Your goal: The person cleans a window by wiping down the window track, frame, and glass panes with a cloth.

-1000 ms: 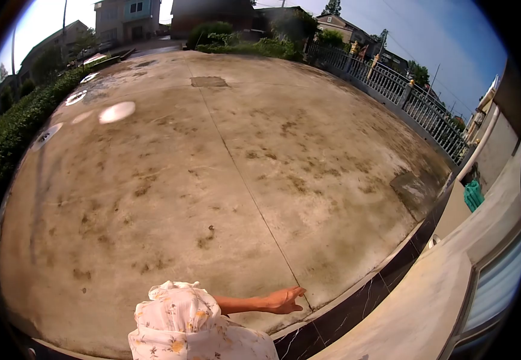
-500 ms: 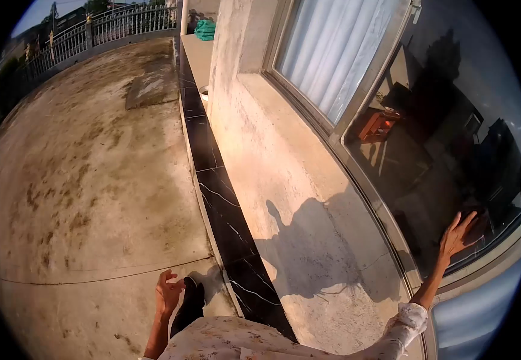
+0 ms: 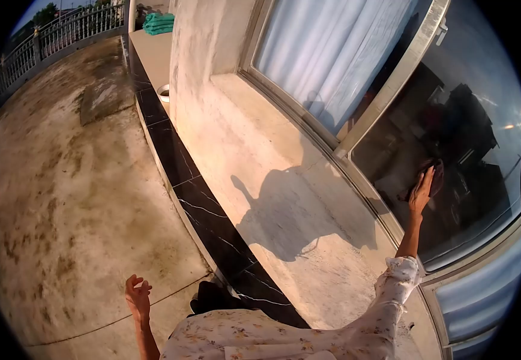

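Against the dark window pane [image 3: 386, 144], my right hand [image 3: 419, 191] is pressed with its fingers stretched upward. What looks like a dark maroon cloth [image 3: 437, 175] lies between this hand and the glass, showing along the fingers; most of it is covered. My left hand [image 3: 138, 293] hangs at the lower left, over the concrete floor. Its fingers are loosely bent and somewhat apart, with nothing visible in them.
The window's metal frame [image 3: 386, 90] runs beside the pane, with a pale curtain [image 3: 332, 54] behind the left opening. Below is a rough sill ledge [image 3: 272, 132] and a black tiled edge [image 3: 197, 201]. A white pot [image 3: 164, 93] and green bundle [image 3: 158, 24] stand farther off.
My right hand and the cloth have moved up and left across the pane, the fingers now closer together. My left hand appears farther left. The whole view has shifted.
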A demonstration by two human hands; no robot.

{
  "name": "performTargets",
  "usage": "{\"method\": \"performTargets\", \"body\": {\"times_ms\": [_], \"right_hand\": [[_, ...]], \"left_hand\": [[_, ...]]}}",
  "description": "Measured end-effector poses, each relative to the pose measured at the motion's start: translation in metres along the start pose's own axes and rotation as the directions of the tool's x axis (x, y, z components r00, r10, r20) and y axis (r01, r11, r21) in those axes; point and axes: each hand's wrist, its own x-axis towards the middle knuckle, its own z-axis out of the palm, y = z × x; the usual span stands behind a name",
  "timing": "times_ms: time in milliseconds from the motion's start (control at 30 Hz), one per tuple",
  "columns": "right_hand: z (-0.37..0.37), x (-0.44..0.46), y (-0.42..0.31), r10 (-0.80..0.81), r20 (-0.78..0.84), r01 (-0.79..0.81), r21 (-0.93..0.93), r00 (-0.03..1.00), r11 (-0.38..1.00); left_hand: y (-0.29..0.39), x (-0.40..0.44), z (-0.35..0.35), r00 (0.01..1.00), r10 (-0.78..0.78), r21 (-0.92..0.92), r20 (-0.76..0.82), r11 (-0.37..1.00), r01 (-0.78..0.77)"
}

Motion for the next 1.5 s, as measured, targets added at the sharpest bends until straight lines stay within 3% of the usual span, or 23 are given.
{"method": "performTargets", "body": {"times_ms": [33,67,100,167,267,500,567,633,733,833,900,967,1000,1033,1100,1167,1233,1300,1333,1400,1433,1467,1500], "right_hand": [[0.014,0.005,-0.012,0.116,-0.054,-0.107,0.149,0.992,0.983],[0.021,0.015,-0.036,0.06,-0.159,-0.038,0.136,0.986,0.99],[0.032,0.028,-0.062,0.06,-0.163,-0.039,0.131,0.985,0.991],[0.051,0.054,-0.113,0.112,-0.28,-0.036,0.263,0.953,0.964],[0.091,0.099,-0.179,-0.012,-0.255,0.052,0.15,0.967,0.987],[0.234,0.164,-0.267,0.252,0.004,-0.251,0.09,0.968,0.964],[0.272,0.179,-0.291,0.187,0.033,-0.176,-0.222,0.982,0.959],[0.306,0.192,-0.315,0.191,-0.001,-0.187,-0.21,0.982,0.96],[0.338,0.232,-0.356,-0.085,0.05,0.089,-0.099,0.995,0.991],[0.36,0.311,-0.373,-0.362,0.053,0.364,-0.032,0.931,0.931],[0.358,0.37,-0.381,-0.348,-0.033,0.346,-0.071,0.937,0.936],[0.358,0.41,-0.398,-0.245,-0.162,0.223,-0.143,0.956,0.964],[0.357,0.411,-0.414,-0.097,-0.012,0.094,-0.159,0.995,0.983],[0.371,0.402,-0.422,-0.186,-0.105,0.169,-0.147,0.977,0.975],[0.391,0.356,-0.441,-0.362,0.251,0.4,-0.116,0.898,0.909],[0.42,0.315,-0.444,-0.661,0.417,0.718,0.03,0.624,0.696],[0.431,0.325,-0.438,-0.708,0.384,0.741,0.086,0.592,0.666],[0.415,0.373,-0.446,-0.643,0.568,0.742,0.082,0.514,0.666],[0.422,0.405,-0.439,-0.691,0.394,0.737,0.049,0.606,0.674],[0.41,0.479,-0.454,-0.476,0.412,0.599,-0.248,0.777,0.761],[0.417,0.507,-0.456,-0.459,0.136,0.479,-0.225,0.878,0.848],[0.425,0.533,-0.457,-0.382,0.071,0.387,-0.27,0.921,0.882],[0.436,0.545,-0.465,-0.353,-0.127,0.308,-0.278,0.927,0.91]], "left_hand": [[0.002,0.008,0.005,1.0,-0.019,-0.024,0.021,1.0,0.02],[0.005,0.02,0.011,0.999,-0.033,-0.05,0.042,0.998,0.035],[0.007,0.034,0.016,0.999,-0.029,-0.054,0.046,0.998,0.032],[0.008,0.053,0.022,0.994,-0.082,-0.092,0.073,0.992,0.089],[0.013,0.106,0.034,0.992,-0.069,-0.142,0.101,0.986,0.083],[0.042,0.269,0.056,1.0,-0.004,-0.135,0.01,0.991,0.006],[0.053,0.313,0.061,0.999,0.015,-0.146,-0.038,0.989,-0.021],[0.064,0.353,0.07,0.998,0.02,-0.137,-0.053,0.99,-0.027],[0.075,0.398,0.089,0.995,0.015,-0.093,-0.103,0.995,-0.025],[0.079,0.437,0.121,1.0,-0.018,-0.073,-0.008,0.997,0.017],[0.072,0.463,0.142,0.997,-0.008,-0.119,0.077,0.993,0.017],[0.082,0.484,0.167,0.989,0.003,-0.179,0.146,0.984,0.023],[0.091,0.491,0.183,0.985,0.01,-0.153,0.174,0.988,0.017],[0.103,0.496,0.198,0.979,0.014,-0.126,0.204,0.992,0.012],[0.127,0.515,0.223,0.969,0.043,-0.091,0.243,0.996,-0.021],[0.132,0.544,0.243,0.932,0.037,-0.14,0.36,0.99,0.015],[0.136,0.576,0.256,0.912,0.083,-0.148,0.402,0.989,-0.025],[0.124,0.619,0.263,0.894,0.104,-0.092,0.436,0.993,-0.07],[0.121,0.641,0.267,0.884,0.075,-0.106,0.461,0.994,-0.029],[0.149,0.671,0.268,0.872,0.064,-0.043,0.485,0.998,-0.05],[0.165,0.686,0.267,0.874,0.052,0.005,0.484,0.998,-0.063],[0.174,0.703,0.266,0.874,0.081,-0.035,0.48,0.997,-0.073],[0.177,0.725,0.266,0.868,0.065,0.003,0.492,0.997,-0.077]]}}
